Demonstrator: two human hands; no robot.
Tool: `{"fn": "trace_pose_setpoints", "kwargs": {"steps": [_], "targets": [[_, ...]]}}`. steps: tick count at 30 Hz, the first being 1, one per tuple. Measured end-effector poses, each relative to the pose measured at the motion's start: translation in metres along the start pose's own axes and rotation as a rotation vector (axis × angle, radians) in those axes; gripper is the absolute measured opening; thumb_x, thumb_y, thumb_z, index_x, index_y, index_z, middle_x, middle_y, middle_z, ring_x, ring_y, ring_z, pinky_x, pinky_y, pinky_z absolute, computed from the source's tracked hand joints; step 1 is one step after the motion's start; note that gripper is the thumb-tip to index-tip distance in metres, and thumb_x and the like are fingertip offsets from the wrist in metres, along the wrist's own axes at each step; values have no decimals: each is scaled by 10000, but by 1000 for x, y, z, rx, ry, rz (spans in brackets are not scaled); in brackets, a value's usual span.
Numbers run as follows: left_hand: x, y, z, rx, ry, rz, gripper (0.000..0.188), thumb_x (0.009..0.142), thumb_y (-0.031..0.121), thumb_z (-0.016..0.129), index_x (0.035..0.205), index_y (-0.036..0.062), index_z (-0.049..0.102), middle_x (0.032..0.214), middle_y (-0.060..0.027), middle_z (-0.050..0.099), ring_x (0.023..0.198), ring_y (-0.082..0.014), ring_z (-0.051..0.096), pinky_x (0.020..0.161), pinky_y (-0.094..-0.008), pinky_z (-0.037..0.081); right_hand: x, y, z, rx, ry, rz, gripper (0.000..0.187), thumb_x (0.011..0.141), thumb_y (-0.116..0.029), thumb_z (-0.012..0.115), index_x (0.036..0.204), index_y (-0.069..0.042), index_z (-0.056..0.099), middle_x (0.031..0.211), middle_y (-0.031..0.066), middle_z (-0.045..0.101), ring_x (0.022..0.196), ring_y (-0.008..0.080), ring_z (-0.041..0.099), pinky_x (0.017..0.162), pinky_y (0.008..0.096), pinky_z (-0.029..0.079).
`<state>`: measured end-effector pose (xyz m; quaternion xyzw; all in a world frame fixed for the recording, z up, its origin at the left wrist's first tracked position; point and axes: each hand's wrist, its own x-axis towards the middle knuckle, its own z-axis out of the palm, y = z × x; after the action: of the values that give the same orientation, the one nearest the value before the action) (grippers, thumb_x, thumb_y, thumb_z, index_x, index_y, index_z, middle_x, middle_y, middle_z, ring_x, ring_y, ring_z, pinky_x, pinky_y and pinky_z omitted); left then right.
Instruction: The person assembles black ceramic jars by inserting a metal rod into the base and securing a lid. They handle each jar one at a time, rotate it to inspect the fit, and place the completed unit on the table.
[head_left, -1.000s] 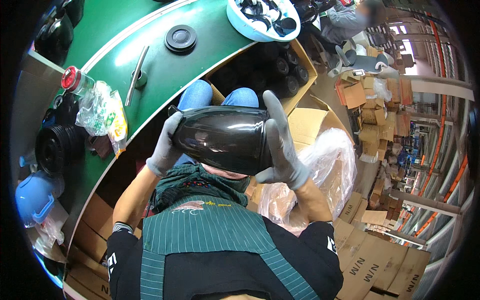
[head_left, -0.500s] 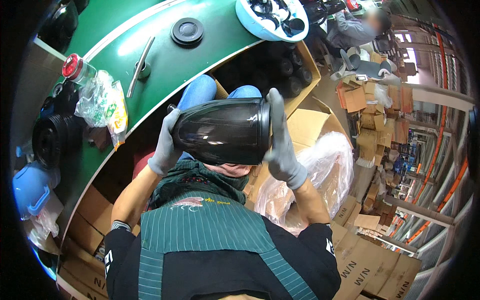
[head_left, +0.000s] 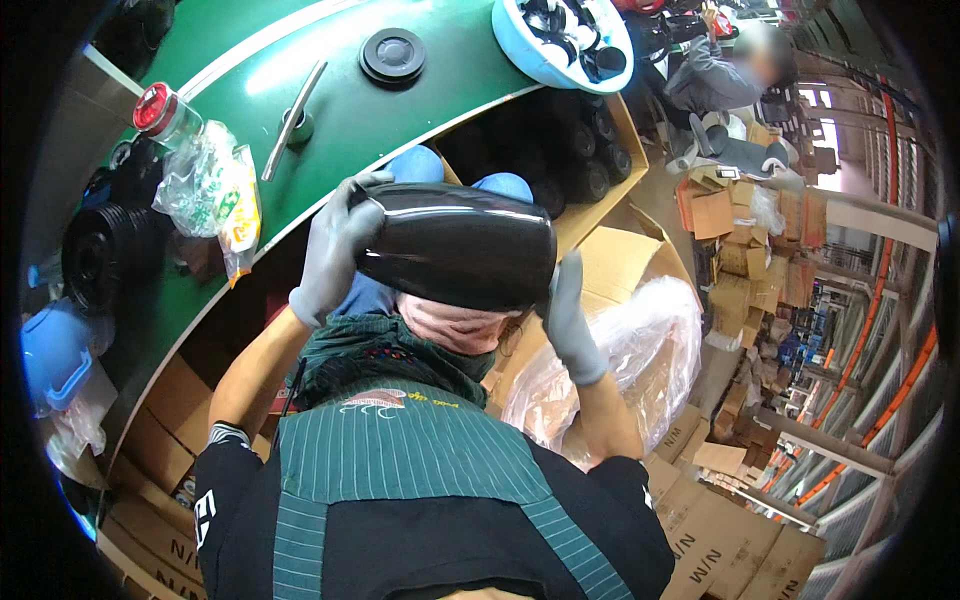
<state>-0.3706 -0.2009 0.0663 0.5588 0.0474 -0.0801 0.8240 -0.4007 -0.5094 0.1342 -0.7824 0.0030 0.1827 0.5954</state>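
Note:
A large glossy black tapered container (head_left: 460, 245) lies on its side in the air above my lap, its long axis running left to right. My left hand (head_left: 343, 225), in a grey glove, wraps round its narrower left end. At the wider right end, my right hand (head_left: 572, 320), also gloved in grey, presses against the rim, its fingers partly hidden behind the container. Just beyond, on the green worktable (head_left: 340, 150), are a round black lid (head_left: 392, 57) and a metal rod (head_left: 295, 120) in a small holder.
A light blue basin (head_left: 545, 60) of black and white parts sits at the table's far edge. Below it, a cardboard box (head_left: 632, 165) holds several dark round pieces. A red-lidded jar (head_left: 165, 115) and plastic bag (head_left: 210, 190) lie left. Another person (head_left: 725, 75) works far right.
The container has turned, and its open-looking rim at the right now faces more away from view. My left hand has shifted up over its end; my right hand has slid lower.

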Motion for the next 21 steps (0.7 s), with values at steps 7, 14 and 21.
{"fn": "trace_pose_setpoints", "kwargs": {"steps": [7, 14, 21], "targets": [[2, -38, -4, -356, 33, -295, 564, 1086, 413, 539, 1407, -41, 635, 1244, -129, 704, 1140, -184, 650, 1065, -338, 491, 22, -10, 10, -480, 90, -748, 1028, 1057, -724, 419, 1747, -11, 152, 1758, 338, 216, 1626, 473, 274, 1322, 527, 233], [19, -62, -23, -207, 13, -120, 529, 1077, 382, 597, 1451, 10, 639, 1383, -129, 696, 1261, -229, 652, 1135, -380, 485, 13, 0, 12, -543, 200, -347, 692, 1156, -345, 451, 1701, 39, 266, 1608, 312, 485, 1512, 403, 476, 1283, 436, 346], [34, -85, -30, -447, -188, -329, 512, 1150, 474, 507, 1464, 75, 573, 1346, -77, 689, 1212, -211, 655, 1099, -393, 509, 5, -13, 1, -827, 282, -858, 1005, 998, -734, 529, 1729, -80, 310, 1654, 315, 366, 1482, 531, 414, 1228, 643, 338]]}}
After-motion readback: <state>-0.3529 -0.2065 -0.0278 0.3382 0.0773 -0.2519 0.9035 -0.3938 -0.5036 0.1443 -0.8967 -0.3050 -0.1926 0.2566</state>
